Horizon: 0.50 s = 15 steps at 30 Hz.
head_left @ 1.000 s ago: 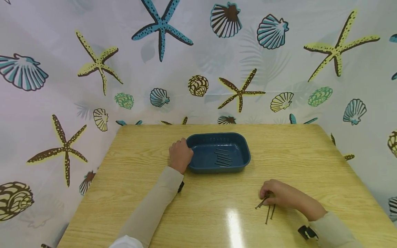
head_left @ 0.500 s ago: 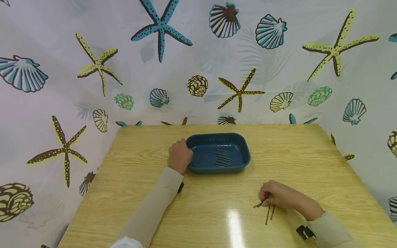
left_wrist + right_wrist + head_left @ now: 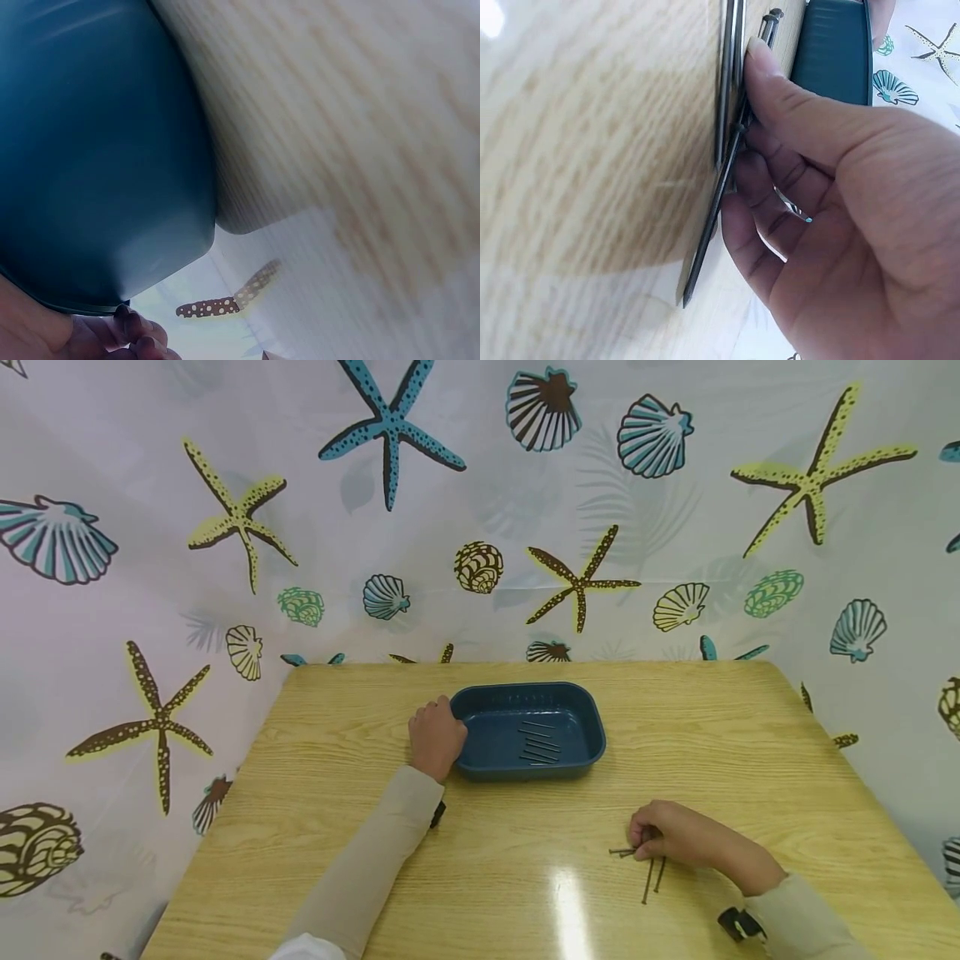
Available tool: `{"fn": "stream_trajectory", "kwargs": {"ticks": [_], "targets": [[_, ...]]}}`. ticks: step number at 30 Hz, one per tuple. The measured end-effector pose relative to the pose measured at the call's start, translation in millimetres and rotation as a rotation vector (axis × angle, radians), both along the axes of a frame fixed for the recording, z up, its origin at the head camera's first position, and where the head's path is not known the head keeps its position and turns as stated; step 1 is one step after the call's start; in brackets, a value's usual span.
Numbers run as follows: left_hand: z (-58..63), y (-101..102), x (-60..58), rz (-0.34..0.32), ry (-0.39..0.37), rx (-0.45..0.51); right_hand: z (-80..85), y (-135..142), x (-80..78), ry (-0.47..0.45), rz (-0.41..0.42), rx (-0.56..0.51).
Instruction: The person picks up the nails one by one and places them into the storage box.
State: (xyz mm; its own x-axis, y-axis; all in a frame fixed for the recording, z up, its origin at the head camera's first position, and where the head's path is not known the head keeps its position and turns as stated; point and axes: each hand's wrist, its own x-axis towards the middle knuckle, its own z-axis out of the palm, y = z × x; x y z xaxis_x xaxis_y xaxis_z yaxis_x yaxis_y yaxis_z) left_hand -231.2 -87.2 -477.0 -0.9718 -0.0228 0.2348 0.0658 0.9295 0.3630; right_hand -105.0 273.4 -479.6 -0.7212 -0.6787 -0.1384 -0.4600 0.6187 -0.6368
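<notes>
A dark blue plastic basin (image 3: 487,739) sits toward the back of the table, with several nails (image 3: 538,747) lying side by side on its floor. At its left end, my left hand (image 3: 437,737) grips the rim; the left wrist view shows fingertips (image 3: 139,330) curled at the basin's edge. My right hand (image 3: 675,833) is low over the table, front right of the basin. Between its thumb and fingers it pinches long dark nails (image 3: 705,247), heads pointing left in the head view. Two more nails (image 3: 647,885) lie on the table just below that hand.
A pale wood-grain table (image 3: 337,727) carries everything. Patterned fabric with starfish and shells (image 3: 420,527) hangs behind and along both sides. A light glare (image 3: 568,910) shows on the table's front part.
The nails at my right fingertips have swung from slanting down-left to nearly level, their heads now farther left. The right hand has shifted very slightly; the left hand and basin stay put.
</notes>
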Motion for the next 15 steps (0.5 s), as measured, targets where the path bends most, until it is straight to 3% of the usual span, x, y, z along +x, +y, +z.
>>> {"fn": "stream_trajectory", "kwargs": {"ticks": [6,15], "targets": [[0.9,1.0,1.4,-0.002,0.001,0.004,-2.0,0.4,0.5,-0.036,-0.016,0.001],[-0.3,0.8,1.1,-0.008,0.019,0.006,-1.4,0.4,3.2,0.015,-0.088,-0.029]]}}
